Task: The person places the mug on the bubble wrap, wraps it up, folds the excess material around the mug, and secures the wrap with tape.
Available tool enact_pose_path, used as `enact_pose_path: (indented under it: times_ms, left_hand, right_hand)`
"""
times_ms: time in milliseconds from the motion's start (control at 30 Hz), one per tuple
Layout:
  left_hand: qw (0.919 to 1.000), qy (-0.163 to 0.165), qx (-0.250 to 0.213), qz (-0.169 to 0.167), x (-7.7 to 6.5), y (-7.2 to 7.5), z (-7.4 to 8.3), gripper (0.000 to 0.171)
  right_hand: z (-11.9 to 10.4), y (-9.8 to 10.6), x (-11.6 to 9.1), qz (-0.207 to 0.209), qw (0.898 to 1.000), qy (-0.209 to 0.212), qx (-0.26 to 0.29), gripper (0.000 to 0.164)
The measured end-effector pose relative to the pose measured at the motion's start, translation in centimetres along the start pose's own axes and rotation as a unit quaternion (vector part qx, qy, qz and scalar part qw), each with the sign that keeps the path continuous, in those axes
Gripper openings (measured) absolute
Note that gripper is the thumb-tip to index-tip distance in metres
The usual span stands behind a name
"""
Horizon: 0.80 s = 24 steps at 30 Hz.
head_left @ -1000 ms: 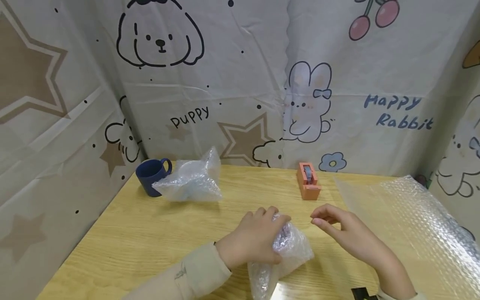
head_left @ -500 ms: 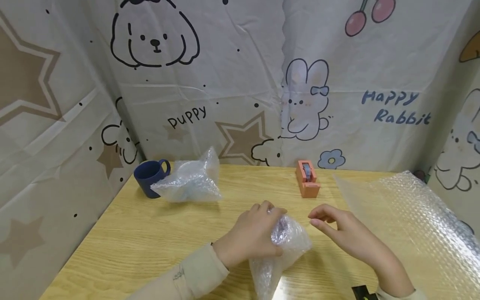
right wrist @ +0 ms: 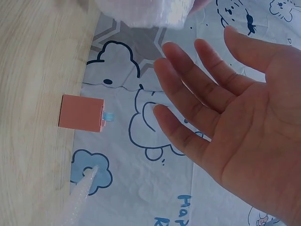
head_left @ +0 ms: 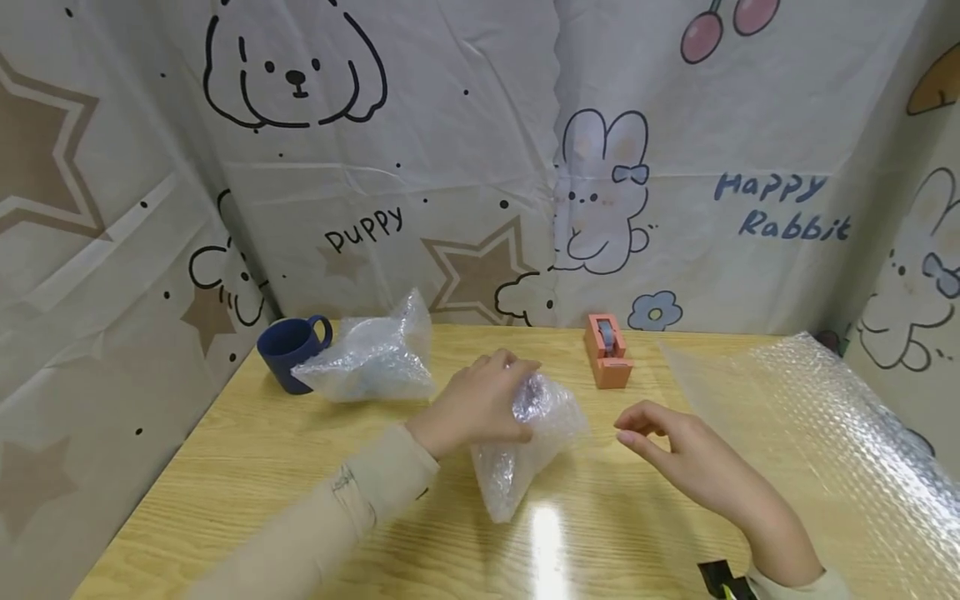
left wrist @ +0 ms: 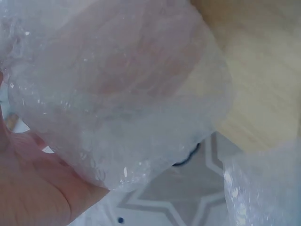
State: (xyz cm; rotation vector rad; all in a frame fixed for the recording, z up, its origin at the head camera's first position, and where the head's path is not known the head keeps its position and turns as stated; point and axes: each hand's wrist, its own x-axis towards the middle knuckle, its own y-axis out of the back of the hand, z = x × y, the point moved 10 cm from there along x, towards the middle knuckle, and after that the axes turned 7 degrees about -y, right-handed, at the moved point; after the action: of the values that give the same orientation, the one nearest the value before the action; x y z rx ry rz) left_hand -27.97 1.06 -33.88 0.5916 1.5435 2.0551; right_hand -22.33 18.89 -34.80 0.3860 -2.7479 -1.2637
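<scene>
My left hand (head_left: 476, 408) grips a bubble-wrapped bundle (head_left: 551, 417) over the middle of the table, fingers over its far side and thumb on the near side. A pointed flap of wrap hangs toward me. Something pinkish shows dimly through the layers of the bundle (left wrist: 117, 89) in the left wrist view; its kind is hidden. To the right, my right hand (head_left: 686, 454) is held apart from the bundle, its fingers loosely bent around nothing. In the right wrist view the palm of that hand (right wrist: 235, 113) faces the camera.
A second bubble-wrapped bundle (head_left: 375, 358) sits at the back left beside a dark blue mug (head_left: 288, 354). Near the back edge stands a coral tape dispenser (head_left: 609, 358). A large bubble wrap sheet (head_left: 825, 433) covers the right side of the wooden table (head_left: 247, 500).
My left hand has carried the wrapped bundle away from me and slightly left, toward the other bundle. My right hand has hardly moved.
</scene>
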Motion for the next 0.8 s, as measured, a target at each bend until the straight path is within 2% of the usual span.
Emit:
enact_pose_path:
  times_ms: [267, 467, 667, 800]
  left_hand:
    - [0.9995, 0.028, -0.013, -0.004, 3.2, 1.3, -3.3, 0.09]
    - [0.999, 0.031, -0.032, -0.008, 4.8, 1.4, -4.2, 0.088]
    - [0.999, 0.043, -0.014, 0.003, 6.5, 1.5, -5.5, 0.084]
    - [0.998, 0.059, -0.019, 0.014, 7.3, 1.6, -6.5, 0.083]
  right_hand:
    - [0.3, -0.2, 0.1, -0.011, 1.0, -0.012, -0.001, 0.026]
    - [0.3, -0.4, 0.2, -0.017, 1.0, -0.015, -0.003, 0.026]
    - [0.3, -0.6, 0.3, -0.023, 1.0, -0.012, 0.004, 0.026]
    - [0.3, -0.7, 0.3, -0.024, 1.0, -0.01, 0.002, 0.026]
